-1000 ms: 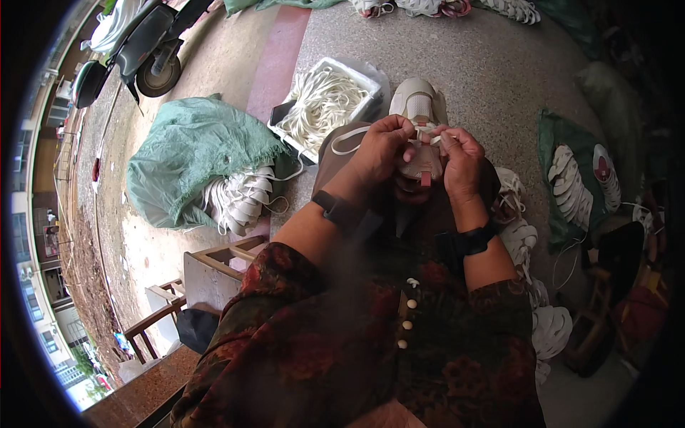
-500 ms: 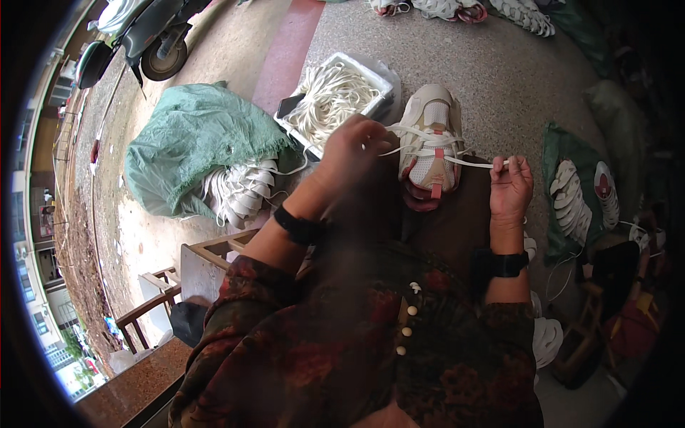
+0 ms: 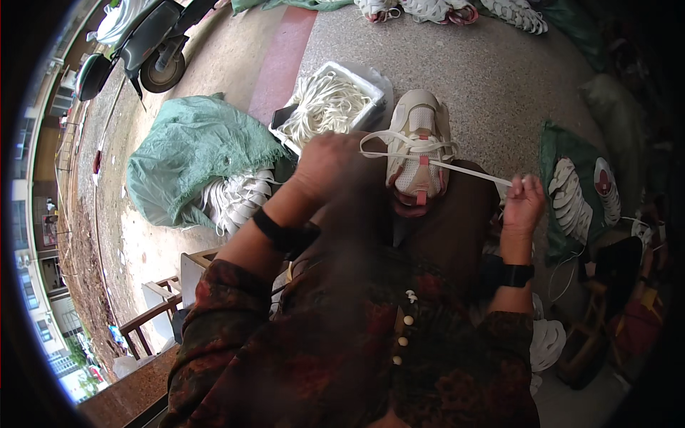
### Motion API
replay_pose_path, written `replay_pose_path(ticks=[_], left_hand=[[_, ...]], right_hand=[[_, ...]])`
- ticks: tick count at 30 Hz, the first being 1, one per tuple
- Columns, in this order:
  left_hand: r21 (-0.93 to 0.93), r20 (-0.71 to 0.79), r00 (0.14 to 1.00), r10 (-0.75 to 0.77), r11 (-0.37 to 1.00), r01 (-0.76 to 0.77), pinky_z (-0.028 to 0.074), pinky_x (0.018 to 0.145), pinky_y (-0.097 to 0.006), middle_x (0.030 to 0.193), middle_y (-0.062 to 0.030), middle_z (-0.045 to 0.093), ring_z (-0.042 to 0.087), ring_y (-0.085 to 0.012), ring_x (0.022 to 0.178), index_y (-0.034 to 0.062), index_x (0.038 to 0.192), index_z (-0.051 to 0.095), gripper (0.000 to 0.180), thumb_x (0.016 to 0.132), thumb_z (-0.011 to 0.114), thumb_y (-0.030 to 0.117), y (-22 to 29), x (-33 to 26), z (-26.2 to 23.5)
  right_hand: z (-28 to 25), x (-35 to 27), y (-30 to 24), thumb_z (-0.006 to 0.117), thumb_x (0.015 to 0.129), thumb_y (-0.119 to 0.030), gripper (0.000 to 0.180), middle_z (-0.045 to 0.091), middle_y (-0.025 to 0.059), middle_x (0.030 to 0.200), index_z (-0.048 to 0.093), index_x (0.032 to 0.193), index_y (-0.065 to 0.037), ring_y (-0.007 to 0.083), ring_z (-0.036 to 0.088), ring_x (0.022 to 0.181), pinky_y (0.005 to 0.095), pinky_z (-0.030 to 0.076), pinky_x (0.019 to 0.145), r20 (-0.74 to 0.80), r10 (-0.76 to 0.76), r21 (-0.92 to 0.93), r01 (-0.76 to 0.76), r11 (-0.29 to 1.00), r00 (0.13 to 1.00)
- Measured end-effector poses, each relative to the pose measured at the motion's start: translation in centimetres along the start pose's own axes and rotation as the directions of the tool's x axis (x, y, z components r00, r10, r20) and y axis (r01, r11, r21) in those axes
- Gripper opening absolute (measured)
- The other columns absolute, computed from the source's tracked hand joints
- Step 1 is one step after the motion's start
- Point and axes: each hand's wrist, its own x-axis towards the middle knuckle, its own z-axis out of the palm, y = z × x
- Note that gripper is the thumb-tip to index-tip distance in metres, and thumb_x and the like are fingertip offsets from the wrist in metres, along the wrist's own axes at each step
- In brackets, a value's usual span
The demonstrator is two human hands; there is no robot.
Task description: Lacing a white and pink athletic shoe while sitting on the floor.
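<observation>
1 beige shoe [image 3: 416,171], toe forward; white lace [image 3: 471,172] taut rightward

The sneaker [image 3: 422,128] looks part mesh, part smooth and matt; its shoelace [image 3: 471,172] resembles matt cloth. The sack [image 3: 185,157] is crinkled, frayed woven plastic, the floor [image 3: 492,78] speckled, stone-like.

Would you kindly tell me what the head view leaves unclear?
In the head view:
Left hand: blur hides whether its grip holds the lace.
Shoe: its sole is hidden beneath the upper.
Green sack: its fabric hides deeper contents.
Scooter: partly cut off by the upper edge.
</observation>
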Motion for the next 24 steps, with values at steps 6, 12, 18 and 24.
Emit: replay_pose_path(ticks=[6,12,18,24], left_hand=[[0.439,0.131,0.737,-0.663,0.706,0.557,0.047,0.066,-0.042,0.071,-0.0111,0.059,0.059,-0.0313,0.073,0.0085,0.070,0.057,0.005,0.072,0.053,0.006,-10.6,-12.6,-7.6],[-0.051,0.021,0.876,-0.482,0.874,0.482,0.049,0.075,-0.041,0.088,-0.0142,0.061,0.059,-0.0351,0.084,0.0053,0.095,0.063,0.024,0.073,0.054,0.001,-6.1,-7.3,0.1],[-0.376,0.071,0.948,-0.309,0.872,0.313,0.048,0.064,-0.042,0.074,-0.0193,0.059,0.060,-0.0347,0.071,0.0019,0.074,0.057,0.011,0.080,0.055,0.011,-0.1,2.5,5.2],[-0.519,0.250,0.868,-0.430,0.697,0.495,0.051,0.061,-0.036,0.074,-0.0149,0.064,0.063,-0.0261,0.064,-0.0014,0.086,0.063,0.019,0.080,0.059,0.016,2.5,4.9,6.7]], right_hand=[[-10.3,-1.5,-8.4,0.054,0.087,-0.007,0.013,0.037,-0.0004,0.069,0.046,0.077,-0.006,0.0111,0.040,0.064,0.0223,0.032,0.051,-0.224,-0.037,-0.023,0.033,0.999,0.974],[-0.8,-0.6,-3.7,0.060,0.078,-0.007,0.014,0.058,0.0032,0.077,0.055,0.091,-0.004,0.0094,0.053,0.064,0.0240,0.042,0.057,0.144,0.142,-0.894,0.067,0.442,0.979],[10.7,-2.3,2.8,0.063,0.071,-0.006,0.028,0.061,0.0126,0.074,0.056,0.098,-0.001,0.0213,0.060,0.066,0.0330,0.046,0.061,0.399,0.141,-0.856,0.313,0.412,0.906],[13.7,-2.4,5.5,0.060,0.070,-0.004,0.019,0.060,0.0143,0.072,0.055,0.088,-0.003,0.0269,0.059,0.062,0.0334,0.046,0.060,0.471,0.032,-0.879,0.467,0.096,0.881]])
